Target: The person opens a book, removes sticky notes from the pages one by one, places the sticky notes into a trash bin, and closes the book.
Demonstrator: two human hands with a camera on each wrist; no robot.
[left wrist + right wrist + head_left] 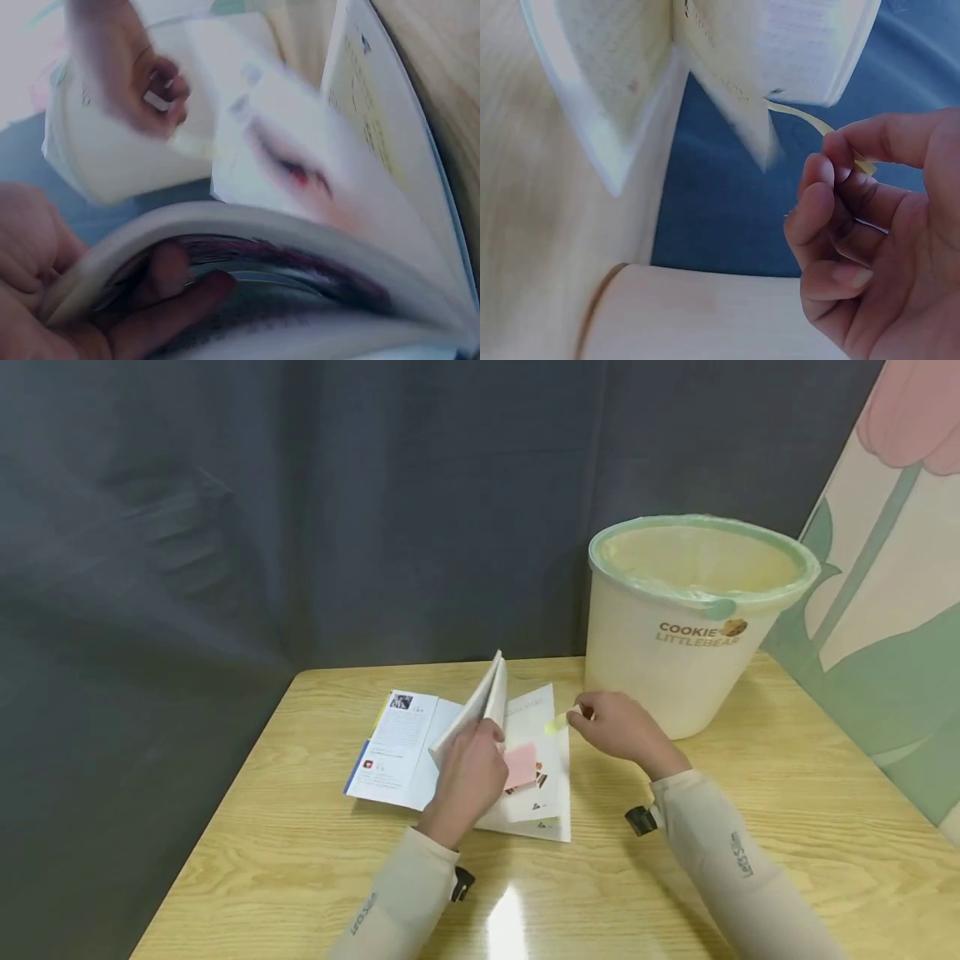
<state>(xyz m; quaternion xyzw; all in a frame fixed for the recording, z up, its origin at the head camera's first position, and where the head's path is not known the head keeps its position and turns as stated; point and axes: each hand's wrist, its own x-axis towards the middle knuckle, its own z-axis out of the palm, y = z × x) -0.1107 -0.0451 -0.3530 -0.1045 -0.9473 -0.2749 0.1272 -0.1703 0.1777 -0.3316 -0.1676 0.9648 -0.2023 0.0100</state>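
Note:
An open book [397, 743] lies on the table, a thick bunch of its pages [480, 697] raised near the middle. My left hand [467, 772] grips that bunch; in the left wrist view its fingers [187, 300] reach in between the pages. At the right page's outer edge, my right hand [618, 727] pinches a yellow sticky note [556, 724] between thumb and forefinger. The right wrist view shows the note as a thin curved strip [802, 116] running from a page to the fingertips. A pink sticky note [521, 765] lies on the right page, beside the left hand.
A tall cream bin [660, 677] with a green rim and a bag lining stands at the back right, close behind the right hand. The wooden table [300, 860] ends at a dark curtain [442, 510]. A flower-patterned panel [892, 610] is on the right.

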